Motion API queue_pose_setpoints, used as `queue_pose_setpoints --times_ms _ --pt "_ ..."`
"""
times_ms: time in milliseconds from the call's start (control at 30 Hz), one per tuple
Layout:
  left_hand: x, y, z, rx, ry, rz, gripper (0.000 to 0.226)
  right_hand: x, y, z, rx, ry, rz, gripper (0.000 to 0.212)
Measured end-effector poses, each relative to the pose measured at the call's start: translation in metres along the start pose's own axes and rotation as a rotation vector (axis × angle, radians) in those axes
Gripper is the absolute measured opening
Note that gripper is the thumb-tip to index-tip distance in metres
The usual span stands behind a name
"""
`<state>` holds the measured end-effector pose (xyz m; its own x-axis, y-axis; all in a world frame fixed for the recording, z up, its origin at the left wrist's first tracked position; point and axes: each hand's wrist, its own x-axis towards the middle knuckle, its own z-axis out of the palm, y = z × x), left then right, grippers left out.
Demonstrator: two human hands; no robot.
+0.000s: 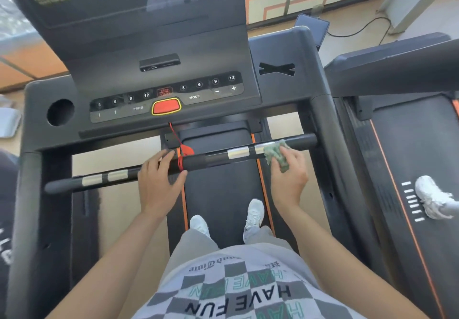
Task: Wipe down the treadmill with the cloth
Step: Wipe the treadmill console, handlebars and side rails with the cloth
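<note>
Tan flooring shows on both sides of the treadmill (pixel 293 52), whose dark console fills the upper middle; the top of its screen is cut off, and the small text at the screen's upper left is too blurred to read. At the console's left edge sits a round cup hole (pixel 60 112). A black crossbar (pixel 198 160) slopes across below the console, with silver sensor strips near each end. The left hand (pixel 159 182) wraps loosely over the bar's middle, fingers curled over the top and thumb underneath, just beside a red safety cord (pixel 180 154) looped on the bar. The right hand (pixel 289 169) presses a crumpled green cloth (pixel 275 153) against the bar by the right-side strips, fingers closed on it; the cloth hides part of one strip. Bare bar runs right of the cloth to the upright. A second treadmill (pixel 409 144) stands close at the right edge, with a white shoe (pixel 432 198) on it.
</note>
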<state>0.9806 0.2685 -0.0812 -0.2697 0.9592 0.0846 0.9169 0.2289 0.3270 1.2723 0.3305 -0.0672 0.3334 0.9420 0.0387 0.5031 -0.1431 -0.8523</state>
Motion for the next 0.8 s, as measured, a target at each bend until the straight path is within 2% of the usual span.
queue_pose_setpoints --times_ms 133,233,300,400,500,567,700,800 --pt "-0.012 -0.016 0.000 0.028 0.026 0.019 0.049 -0.032 -0.016 0.042 -0.028 -0.177 -0.153 0.029" --pt "-0.022 -0.020 -0.003 0.134 0.063 -0.001 0.047 -0.058 -0.040 0.076 -0.069 -0.292 -0.297 0.026" --pt "-0.027 -0.027 -0.005 0.158 0.066 -0.019 0.048 -0.070 -0.053 0.096 -0.141 -0.376 -0.430 0.023" --pt "-0.030 -0.041 -0.007 0.152 0.052 0.048 0.054 -0.070 -0.065 0.113 -0.257 -0.431 -0.580 0.018" --pt "-0.032 -0.047 -0.006 0.099 0.051 0.086 0.061 -0.059 -0.066 0.105 -0.332 -0.441 -0.559 0.030" --pt "-0.033 -0.051 -0.005 0.073 0.047 0.111 0.064 -0.047 -0.061 0.093 -0.379 -0.362 -0.472 0.038" --pt "-0.036 -0.063 -0.005 0.012 0.015 0.160 0.072 -0.024 -0.049 0.072 -0.469 -0.190 -0.328 0.023" --pt "-0.039 -0.071 -0.007 -0.036 0.045 0.183 0.064 -0.035 -0.057 0.080 -0.461 -0.191 -0.300 0.019"
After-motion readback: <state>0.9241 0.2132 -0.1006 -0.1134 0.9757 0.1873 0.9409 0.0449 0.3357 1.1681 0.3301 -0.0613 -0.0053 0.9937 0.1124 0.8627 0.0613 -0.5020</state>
